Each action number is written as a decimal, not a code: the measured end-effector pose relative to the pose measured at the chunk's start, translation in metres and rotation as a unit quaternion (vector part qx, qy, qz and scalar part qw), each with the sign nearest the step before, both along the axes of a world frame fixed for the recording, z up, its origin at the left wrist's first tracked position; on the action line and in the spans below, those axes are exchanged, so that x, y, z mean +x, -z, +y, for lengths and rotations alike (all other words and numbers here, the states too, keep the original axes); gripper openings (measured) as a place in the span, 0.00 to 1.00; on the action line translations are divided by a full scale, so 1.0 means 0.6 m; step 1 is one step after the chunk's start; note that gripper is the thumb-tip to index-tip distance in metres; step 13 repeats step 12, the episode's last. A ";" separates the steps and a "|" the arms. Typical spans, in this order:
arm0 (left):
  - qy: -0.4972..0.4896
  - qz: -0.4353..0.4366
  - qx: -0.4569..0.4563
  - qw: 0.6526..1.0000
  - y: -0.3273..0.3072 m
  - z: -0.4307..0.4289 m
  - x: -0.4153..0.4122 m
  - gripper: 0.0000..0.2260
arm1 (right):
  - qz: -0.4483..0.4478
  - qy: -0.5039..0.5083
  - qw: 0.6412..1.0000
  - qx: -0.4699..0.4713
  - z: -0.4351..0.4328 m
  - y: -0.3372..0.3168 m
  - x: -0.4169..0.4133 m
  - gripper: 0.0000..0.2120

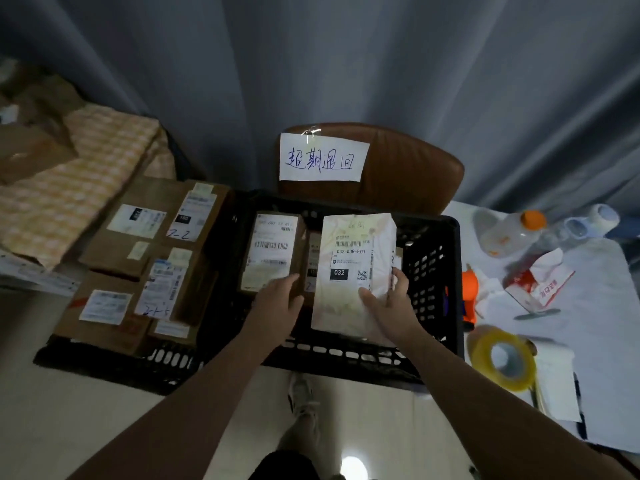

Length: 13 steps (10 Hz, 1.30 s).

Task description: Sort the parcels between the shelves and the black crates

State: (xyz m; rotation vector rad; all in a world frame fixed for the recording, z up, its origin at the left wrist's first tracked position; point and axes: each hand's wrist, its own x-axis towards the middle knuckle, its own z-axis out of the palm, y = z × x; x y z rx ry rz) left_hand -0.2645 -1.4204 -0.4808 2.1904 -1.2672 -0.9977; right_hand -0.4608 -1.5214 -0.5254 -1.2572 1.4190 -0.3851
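A black crate point(434, 268) stands on a brown chair in front of me. My right hand point(388, 303) grips the lower end of a white parcel point(349, 268) with a label reading 032, held upright over the crate. My left hand point(280, 299) rests on the near end of a brown box point(272, 251) with a barcode label inside the crate; its fingers curl at the box edge. Another small box point(311, 268) lies between the two parcels, mostly hidden. A second black crate point(114, 362) on the left holds several labelled cardboard boxes point(145, 244).
A handwritten paper sign point(322, 157) is taped to the brown chair back point(408, 168). A table point(595, 341) on the right carries a yellow tape roll point(502, 362), bottles point(512, 230), tissue and paper. A checked cloth point(79, 178) lies at the left. Grey curtain behind.
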 end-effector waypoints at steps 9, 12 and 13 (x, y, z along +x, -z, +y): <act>0.111 -0.222 0.072 0.966 0.156 -0.095 0.096 0.23 | 0.265 -0.215 0.936 -0.091 -0.098 0.130 0.110 0.28; 0.147 -0.244 0.129 0.950 0.101 -0.080 0.093 0.26 | 0.327 -0.285 0.893 -0.119 -0.120 0.039 0.104 0.27; 0.147 -0.244 0.129 0.950 0.101 -0.080 0.093 0.26 | 0.327 -0.285 0.893 -0.119 -0.120 0.039 0.104 0.27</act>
